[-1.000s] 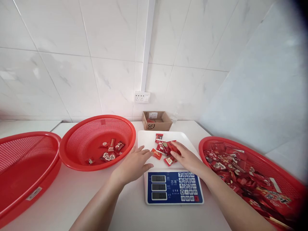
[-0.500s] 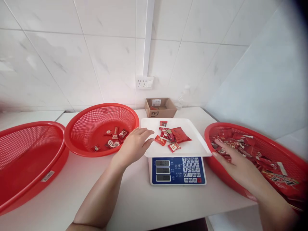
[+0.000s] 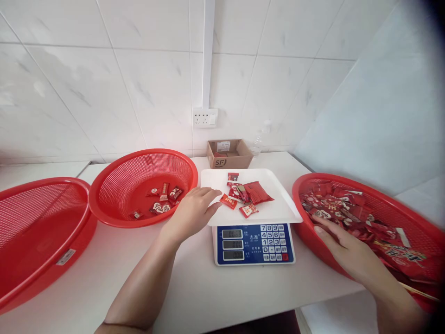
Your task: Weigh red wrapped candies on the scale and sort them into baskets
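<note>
A blue-fronted digital scale (image 3: pixel 253 243) with a white weighing tray (image 3: pixel 274 211) stands mid-table. Several red wrapped candies (image 3: pixel 247 195) lie on the tray. My left hand (image 3: pixel 194 211) rests at the tray's left edge, fingers stretched out, holding nothing. My right hand (image 3: pixel 346 246) lies flat, fingers out, inside the right red basket (image 3: pixel 309 241) on a heap of red candy packets (image 3: pixel 351 213). The middle red basket (image 3: pixel 114 208) holds several candies (image 3: pixel 160 199).
A large red basket (image 3: pixel 41 241) with nothing in it sits at the far left. A small cardboard box (image 3: pixel 227 155) and a clear bottle (image 3: pixel 257 144) stand against the tiled wall, below a wall socket (image 3: pixel 205 118). The table's front edge runs just below the scale.
My right hand left the candies on the tray and moved right into the full basket. My left hand drew back slightly to the tray's left edge. The view tilted down.
</note>
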{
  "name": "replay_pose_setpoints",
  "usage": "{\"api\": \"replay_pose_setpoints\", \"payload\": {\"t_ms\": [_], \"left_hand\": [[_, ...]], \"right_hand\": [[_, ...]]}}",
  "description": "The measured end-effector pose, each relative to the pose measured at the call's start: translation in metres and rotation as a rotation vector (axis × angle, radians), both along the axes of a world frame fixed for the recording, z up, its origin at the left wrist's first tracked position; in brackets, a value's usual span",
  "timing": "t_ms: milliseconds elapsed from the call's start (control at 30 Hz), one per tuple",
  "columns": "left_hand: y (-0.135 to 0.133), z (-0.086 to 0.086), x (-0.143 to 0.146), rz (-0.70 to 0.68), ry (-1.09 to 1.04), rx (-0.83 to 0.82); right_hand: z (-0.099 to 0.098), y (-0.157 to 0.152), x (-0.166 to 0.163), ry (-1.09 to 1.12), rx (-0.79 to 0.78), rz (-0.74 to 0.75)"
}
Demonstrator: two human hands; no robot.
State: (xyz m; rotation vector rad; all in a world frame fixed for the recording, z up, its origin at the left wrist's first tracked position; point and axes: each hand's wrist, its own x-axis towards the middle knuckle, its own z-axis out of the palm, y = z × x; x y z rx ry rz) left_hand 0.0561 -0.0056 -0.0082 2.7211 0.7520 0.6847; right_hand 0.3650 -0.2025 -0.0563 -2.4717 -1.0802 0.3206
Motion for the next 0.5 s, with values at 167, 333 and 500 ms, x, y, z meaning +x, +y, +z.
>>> {"api": "replay_pose_setpoints", "payload": {"t_ms": [167, 333, 500], "left_hand": [[0.0, -0.001, 0.002, -0.006, 0.022, -0.008], [0.004, -0.001, -0.003, 0.076, 0.041, 0.03], [0.005, -0.005, -0.03, 0.313, 0.17, -0.056]], "right_hand": [[-0.005, 0.0, 0.003, -0.023, -0.006, 0.019], [-0.007, 0.0, 0.005, -0.065, -0.007, 0.036], [-0.024, -0.002, 0.019, -0.155, 0.044, 0.102]]}}
